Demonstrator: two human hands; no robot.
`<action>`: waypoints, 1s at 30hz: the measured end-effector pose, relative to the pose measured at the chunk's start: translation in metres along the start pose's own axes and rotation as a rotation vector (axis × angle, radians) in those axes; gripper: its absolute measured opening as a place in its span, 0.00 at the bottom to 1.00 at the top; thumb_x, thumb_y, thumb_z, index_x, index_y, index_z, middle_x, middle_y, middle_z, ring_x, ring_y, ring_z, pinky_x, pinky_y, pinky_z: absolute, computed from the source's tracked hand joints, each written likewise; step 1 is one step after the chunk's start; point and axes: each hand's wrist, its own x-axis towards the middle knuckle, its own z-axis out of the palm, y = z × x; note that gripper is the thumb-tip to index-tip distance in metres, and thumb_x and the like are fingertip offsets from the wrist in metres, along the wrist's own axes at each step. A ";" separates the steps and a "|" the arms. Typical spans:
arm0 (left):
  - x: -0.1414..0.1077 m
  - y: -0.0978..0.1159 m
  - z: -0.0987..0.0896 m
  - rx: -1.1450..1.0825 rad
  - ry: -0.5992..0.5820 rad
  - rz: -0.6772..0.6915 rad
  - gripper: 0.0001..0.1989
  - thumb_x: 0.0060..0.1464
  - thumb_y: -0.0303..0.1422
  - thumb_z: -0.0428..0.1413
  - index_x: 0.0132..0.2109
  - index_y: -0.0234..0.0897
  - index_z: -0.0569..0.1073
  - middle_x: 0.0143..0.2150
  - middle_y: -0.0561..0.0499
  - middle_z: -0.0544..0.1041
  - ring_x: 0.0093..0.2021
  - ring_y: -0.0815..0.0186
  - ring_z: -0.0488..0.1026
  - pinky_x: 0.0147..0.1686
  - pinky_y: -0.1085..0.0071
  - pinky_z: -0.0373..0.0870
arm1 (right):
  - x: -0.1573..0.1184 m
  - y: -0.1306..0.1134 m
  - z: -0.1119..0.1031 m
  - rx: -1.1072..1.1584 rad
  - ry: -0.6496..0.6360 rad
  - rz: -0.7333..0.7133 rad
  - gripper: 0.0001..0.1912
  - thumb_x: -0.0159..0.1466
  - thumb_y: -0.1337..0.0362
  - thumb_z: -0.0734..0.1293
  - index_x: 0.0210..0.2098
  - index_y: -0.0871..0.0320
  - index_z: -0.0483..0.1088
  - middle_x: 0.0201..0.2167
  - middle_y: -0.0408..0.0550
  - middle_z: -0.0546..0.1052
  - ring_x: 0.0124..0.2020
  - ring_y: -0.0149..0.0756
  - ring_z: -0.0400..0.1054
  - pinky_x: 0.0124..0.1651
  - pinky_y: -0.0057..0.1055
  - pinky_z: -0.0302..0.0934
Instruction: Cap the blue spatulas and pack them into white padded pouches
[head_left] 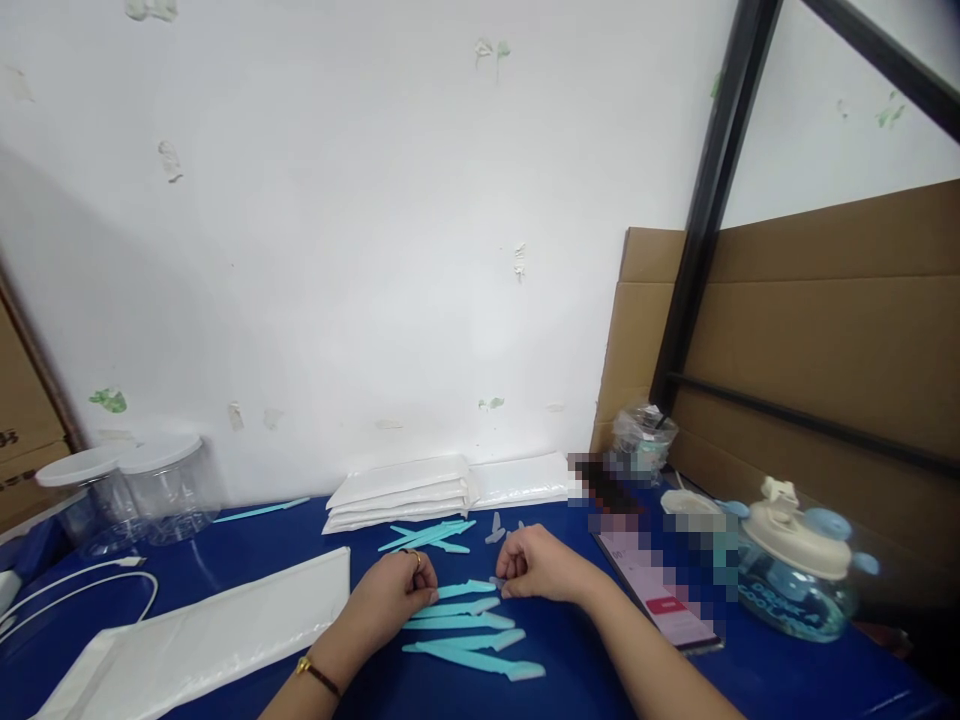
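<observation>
My left hand (390, 600) is closed, its fingertips pinching the handle end of a turquoise eyebrow razor (466, 588). At that razor's blade end, my right hand (544, 567) is closed in a pinch on a small translucent blade cap (496, 581). Whether the cap touches the blade is too small to tell. Just below lie several more turquoise razors (476, 622), roughly in a column with their blade ends to the right. Behind my left hand is a loose pile of turquoise razors (431, 535). More translucent caps (495, 528) lie beyond my right hand, partly hidden by it.
White padded mailers (405, 488) are stacked by the wall, and another mailer (225, 630) lies left. Far left are transparent jars (169, 490) and a white cable (150, 590). At right are a partly blurred phone-like object (660, 590) and a water bottle (795, 580).
</observation>
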 end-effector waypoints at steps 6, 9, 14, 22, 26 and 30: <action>-0.002 0.003 -0.003 0.056 -0.001 0.018 0.07 0.47 0.35 0.52 0.32 0.37 0.73 0.28 0.54 0.72 0.29 0.68 0.66 0.27 0.76 0.57 | -0.001 -0.002 -0.003 0.003 -0.025 0.004 0.06 0.48 0.66 0.71 0.27 0.60 0.76 0.20 0.42 0.73 0.22 0.29 0.67 0.23 0.20 0.56; -0.001 0.003 -0.001 0.057 -0.002 0.035 0.07 0.48 0.34 0.52 0.32 0.38 0.72 0.28 0.54 0.72 0.29 0.68 0.67 0.27 0.76 0.57 | 0.001 -0.002 0.001 0.030 -0.024 0.003 0.07 0.48 0.64 0.72 0.26 0.60 0.76 0.19 0.41 0.73 0.21 0.29 0.67 0.23 0.20 0.56; 0.001 0.012 0.004 0.053 -0.011 0.058 0.07 0.47 0.30 0.51 0.33 0.38 0.73 0.30 0.55 0.72 0.30 0.69 0.67 0.29 0.76 0.59 | 0.005 -0.003 0.011 0.053 -0.006 -0.024 0.06 0.49 0.63 0.72 0.26 0.59 0.76 0.20 0.42 0.74 0.21 0.30 0.67 0.24 0.21 0.56; 0.003 0.006 0.007 0.116 0.145 0.187 0.11 0.55 0.31 0.48 0.43 0.41 0.72 0.42 0.52 0.73 0.42 0.66 0.67 0.43 0.71 0.63 | 0.000 -0.001 -0.014 -0.107 0.202 -0.067 0.06 0.55 0.67 0.67 0.30 0.58 0.76 0.26 0.44 0.75 0.27 0.32 0.68 0.29 0.24 0.58; 0.007 -0.004 0.008 0.326 0.205 0.205 0.17 0.59 0.29 0.43 0.52 0.48 0.69 0.53 0.52 0.69 0.49 0.62 0.63 0.46 0.65 0.61 | -0.003 0.009 -0.034 -0.280 0.345 -0.043 0.13 0.53 0.75 0.62 0.31 0.58 0.75 0.30 0.46 0.76 0.33 0.34 0.68 0.36 0.26 0.59; 0.008 -0.004 0.008 0.453 0.211 0.161 0.19 0.61 0.28 0.41 0.53 0.49 0.68 0.53 0.52 0.69 0.49 0.60 0.61 0.44 0.64 0.61 | -0.001 0.013 -0.030 -0.347 0.238 -0.090 0.16 0.54 0.75 0.62 0.37 0.54 0.76 0.35 0.46 0.75 0.36 0.35 0.68 0.40 0.27 0.59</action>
